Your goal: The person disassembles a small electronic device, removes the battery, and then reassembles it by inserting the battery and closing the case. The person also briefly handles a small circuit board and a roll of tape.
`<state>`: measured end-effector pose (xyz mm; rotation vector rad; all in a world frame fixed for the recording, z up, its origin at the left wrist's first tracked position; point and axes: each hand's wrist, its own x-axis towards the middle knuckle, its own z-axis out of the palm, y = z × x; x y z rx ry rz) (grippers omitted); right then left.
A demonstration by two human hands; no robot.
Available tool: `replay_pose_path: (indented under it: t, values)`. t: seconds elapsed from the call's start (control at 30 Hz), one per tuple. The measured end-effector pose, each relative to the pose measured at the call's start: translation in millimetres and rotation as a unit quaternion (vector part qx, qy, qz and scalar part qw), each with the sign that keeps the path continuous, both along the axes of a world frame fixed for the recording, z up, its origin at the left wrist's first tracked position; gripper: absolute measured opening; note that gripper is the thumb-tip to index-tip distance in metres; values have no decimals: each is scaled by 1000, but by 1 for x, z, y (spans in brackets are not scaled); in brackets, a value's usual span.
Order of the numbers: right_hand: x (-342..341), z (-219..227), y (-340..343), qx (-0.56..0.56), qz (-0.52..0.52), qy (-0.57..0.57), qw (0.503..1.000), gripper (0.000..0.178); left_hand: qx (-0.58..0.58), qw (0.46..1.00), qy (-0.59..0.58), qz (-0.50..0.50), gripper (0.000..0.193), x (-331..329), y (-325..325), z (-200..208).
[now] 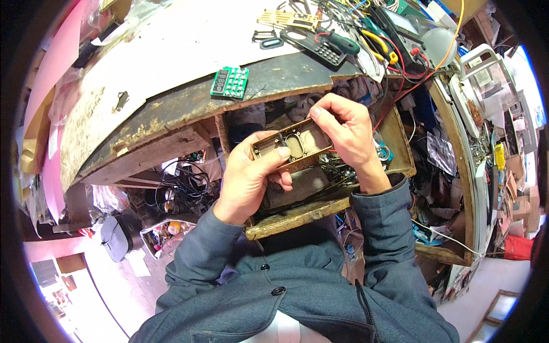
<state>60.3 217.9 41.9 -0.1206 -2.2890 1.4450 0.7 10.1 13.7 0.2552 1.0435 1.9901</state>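
Over an open wooden drawer, my left hand (247,178) holds a shallow rectangular brass-coloured case (312,141), thumb lying inside it and fingers underneath. An oval mesh grille is set in the middle of the case floor, and small posts stand near its corners. My right hand (350,136) is closed, thumb and index finger pinched at the far right corner of the case. Whether something small sits in that pinch is hidden. On the bench edge beyond lies a green circuit board (235,83) with a dark digit display and several buttons.
The wooden drawer (300,222) below my hands is full of parts and wires. A black keypad handset (313,48), a dark green-handled tool (344,43) and yellow-handled pliers (382,47) lie at the back right among cables. A bin (166,235) stands low on the left.
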Motion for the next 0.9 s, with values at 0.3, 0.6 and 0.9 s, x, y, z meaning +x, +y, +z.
replay_pose_path:
  t: [0.3, 0.6, 0.9]
  values:
    - [-2, 1, 0, -14, -28, -26, 999, 17, -6, 996, 76, 45, 67, 8, 0, 7]
    - [-2, 1, 0, -57, -69, 34, 995, 13, -1, 997, 64, 32, 71, 6, 3, 3]
    - [0, 2, 5, -74, -99, 68, 990, 11, 19, 997, 64, 29, 75, 8, 3, 2]
